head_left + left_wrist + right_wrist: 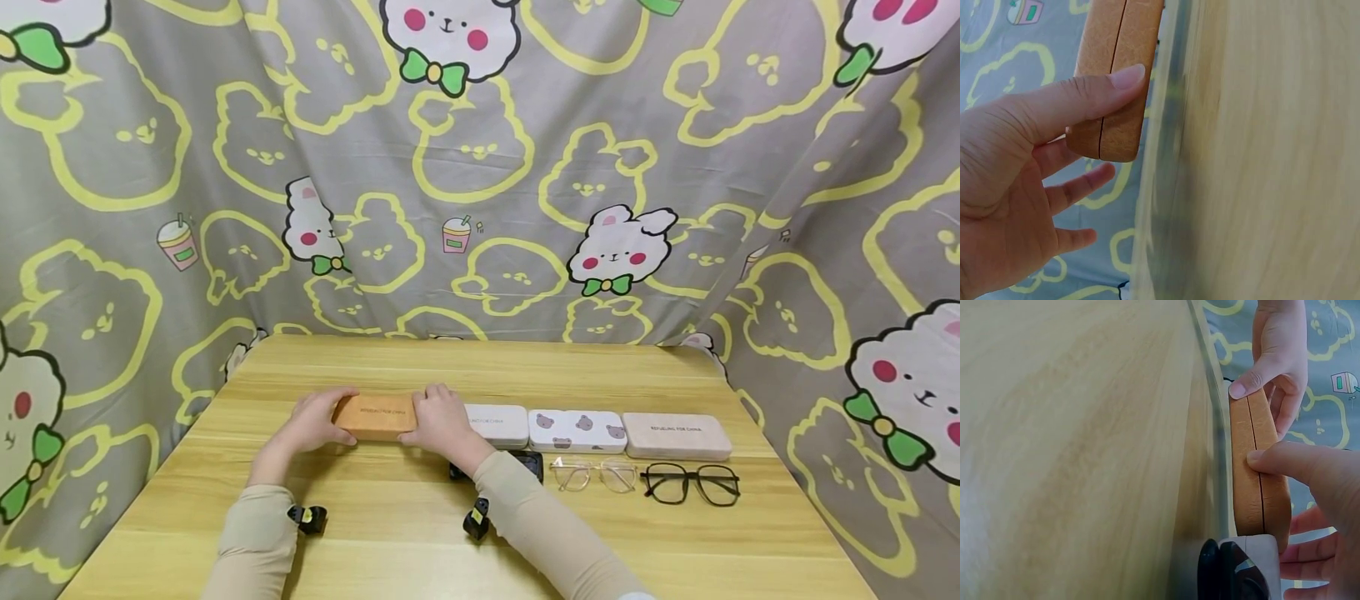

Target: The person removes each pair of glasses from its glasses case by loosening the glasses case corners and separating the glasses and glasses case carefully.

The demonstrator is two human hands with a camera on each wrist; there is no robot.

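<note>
An orange-brown glasses case (pixel 377 417), lid closed, lies at the left end of a row of cases. My left hand (pixel 318 421) pinches its left end, thumb on the near side and fingers behind; the left wrist view shows the thumb across the case's seam. Nearer the case's right end, my right hand (pixel 1329 481) grips it, thumb pressed near the seam and fingers on the far side. Against that right end stands a white glasses case (pixel 498 426), partly covered by my right hand. Dark glasses (pixel 531 467) sit before the white case, half hidden by my right arm.
Further right in the row come a bear-print case (pixel 576 430) and a pale pink case (pixel 678 436). Thin clear-lens glasses (pixel 594 476) and black-framed glasses (pixel 692 485) lie in front of them on the wooden table (pixel 390 542). A patterned curtain (pixel 495 183) hangs behind.
</note>
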